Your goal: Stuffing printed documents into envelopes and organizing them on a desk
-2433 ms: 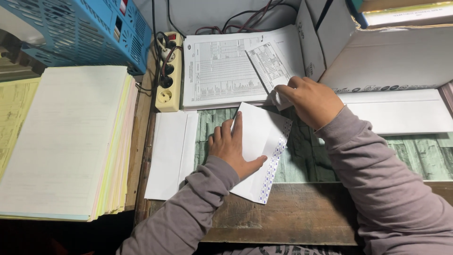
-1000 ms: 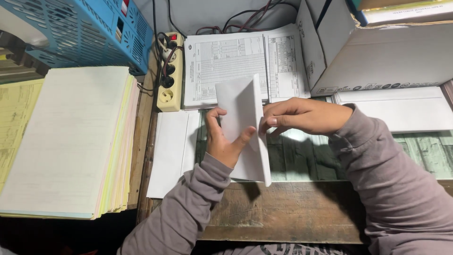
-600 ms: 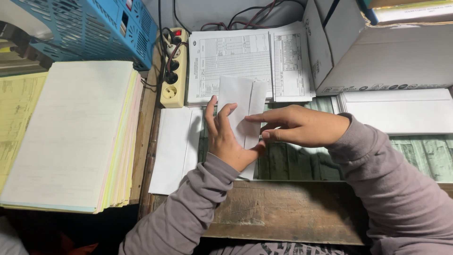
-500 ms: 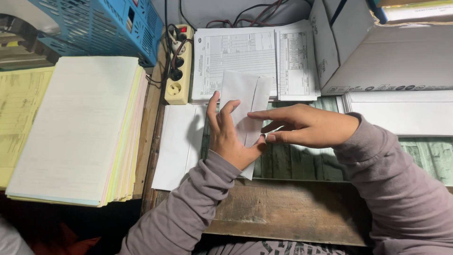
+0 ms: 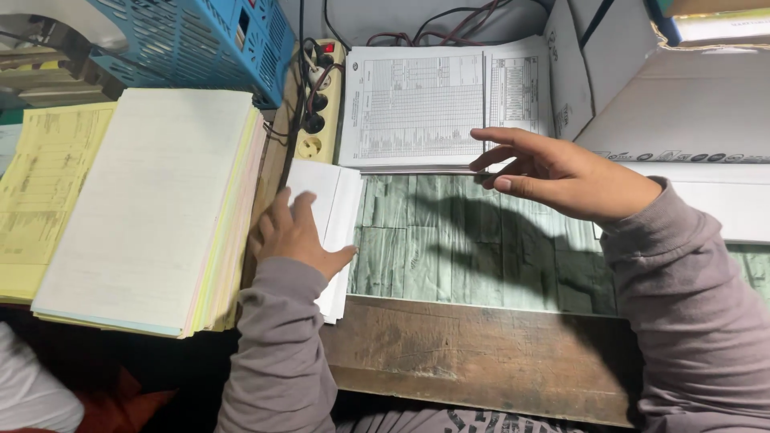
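Observation:
My left hand [image 5: 293,236] lies flat, fingers spread, on a small pile of folded white sheets [image 5: 330,210] at the left of the desk. My right hand [image 5: 565,172] hovers open above the green stone-pattern mat [image 5: 457,244], its fingers stretched toward the stack of printed table forms [image 5: 433,106] at the back. It holds nothing. A narrower printed slip [image 5: 515,95] lies on the right part of that stack. Grey sleeves cover both forearms.
A thick stack of white and coloured paper [image 5: 148,204] lies at the left beside yellow forms [image 5: 44,188]. A blue plastic basket [image 5: 200,36] and a cream power strip [image 5: 315,104] with plugs stand behind. Cardboard boxes [image 5: 682,104] fill the back right. The wooden desk edge [image 5: 473,361] runs in front.
Both hands were folding a white sheet in the desk's middle. That sheet now lies on the left pile under my left hand, and my right hand has let go and lifted toward the forms.

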